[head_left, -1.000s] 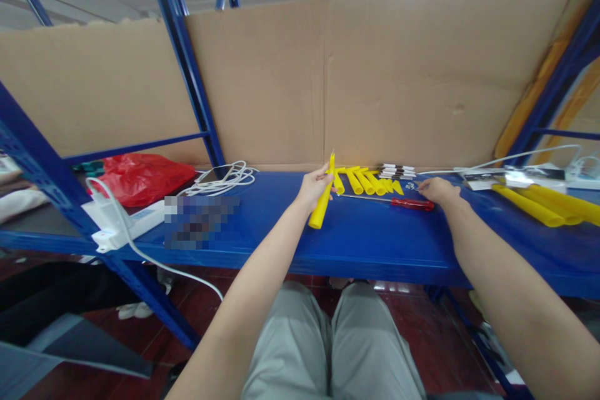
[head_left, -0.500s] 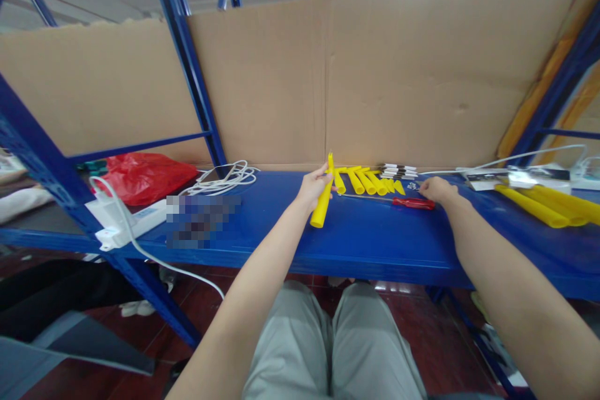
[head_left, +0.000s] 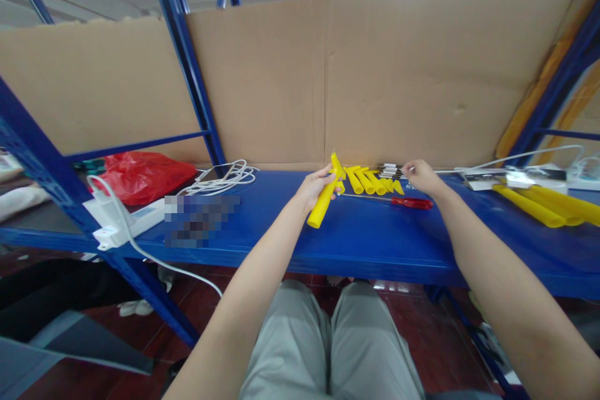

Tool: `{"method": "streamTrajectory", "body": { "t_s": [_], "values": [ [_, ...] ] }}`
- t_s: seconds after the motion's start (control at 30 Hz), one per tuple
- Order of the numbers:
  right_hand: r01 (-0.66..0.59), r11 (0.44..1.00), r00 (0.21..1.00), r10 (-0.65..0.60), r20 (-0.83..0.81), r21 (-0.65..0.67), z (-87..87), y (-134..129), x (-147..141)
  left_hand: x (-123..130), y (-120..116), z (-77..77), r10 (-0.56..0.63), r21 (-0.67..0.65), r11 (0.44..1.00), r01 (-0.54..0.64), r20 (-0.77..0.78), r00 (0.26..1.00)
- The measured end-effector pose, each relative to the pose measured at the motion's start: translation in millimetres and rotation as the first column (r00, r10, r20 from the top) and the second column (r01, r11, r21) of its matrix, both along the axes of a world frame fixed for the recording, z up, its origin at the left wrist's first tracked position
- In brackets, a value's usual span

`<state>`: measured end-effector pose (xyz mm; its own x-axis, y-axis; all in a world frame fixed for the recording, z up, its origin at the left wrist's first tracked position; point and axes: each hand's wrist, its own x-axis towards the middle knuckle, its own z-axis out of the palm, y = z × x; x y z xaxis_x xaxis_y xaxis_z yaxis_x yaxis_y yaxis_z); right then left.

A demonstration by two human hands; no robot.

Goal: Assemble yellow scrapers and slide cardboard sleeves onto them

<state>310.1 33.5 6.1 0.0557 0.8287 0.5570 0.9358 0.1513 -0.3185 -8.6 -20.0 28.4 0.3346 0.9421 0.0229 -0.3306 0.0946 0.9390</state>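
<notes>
My left hand is closed round a yellow tube with a short crosspiece at its upper end, held tilted above the blue shelf. My right hand has its fingers pinched beside a row of small black-and-white parts; what they hold is too small to make out. Several similar yellow pieces lie side by side between my hands. In front of them rests a screwdriver with a red handle, its shaft pointing left.
Longer yellow tubes lie at the right. A red plastic bag, a white power strip and coiled white cable occupy the left. Cardboard stands behind the shelf, between blue posts.
My right hand has moved up and slightly left, from behind the screwdriver handle to the black-and-white parts. The yellow tube in my left hand has turned, showing more of its crosspiece.
</notes>
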Motion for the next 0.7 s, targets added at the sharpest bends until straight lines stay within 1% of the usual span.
{"method": "streamTrajectory", "body": {
  "t_s": [0.07,0.13,0.2,0.27,0.33,0.4,0.5,0.7],
  "values": [
    [-0.116,0.992,0.989,0.119,-0.089,0.041,3.8,-1.6,-18.9,-0.1,0.9,-1.3,-0.077,0.009,0.997,0.077,0.017,0.997],
    [-0.230,0.968,0.957,0.244,-0.160,0.097,6.0,-4.8,-39.7,0.5,1.9,-2.9,-0.133,0.008,0.991,0.133,0.014,0.991],
    [-0.340,0.928,0.908,0.366,-0.205,0.153,6.2,-8.6,-59.1,1.5,3.0,-4.9,-0.166,-0.003,0.986,0.166,0.002,0.986],
    [-0.446,0.875,0.851,0.480,-0.214,0.191,5.0,-12.3,-75.0,2.4,4.4,-7.5,-0.198,-0.018,0.980,0.198,-0.004,0.980],
    [-0.520,0.828,0.803,0.557,-0.210,0.210,3.3,-15.7,-86.9,2.7,6.0,-10.2,-0.236,-0.038,0.971,0.236,-0.008,0.972],
    [-0.561,0.800,0.776,0.598,-0.200,0.214,2.0,-19.0,-95.4,2.4,7.5,-12.4,-0.269,-0.054,0.962,0.268,-0.010,0.963],
    [-0.593,0.779,0.759,0.625,-0.181,0.204,0.7,-23.6,-103.6,1.9,9.2,-14.2,-0.303,-0.058,0.952,0.302,-0.010,0.953],
    [-0.610,0.770,0.751,0.637,-0.172,0.188,-0.8,-27.3,-108.8,2.4,9.4,-14.1,-0.312,-0.067,0.948,0.310,-0.031,0.949]
  ]
}}
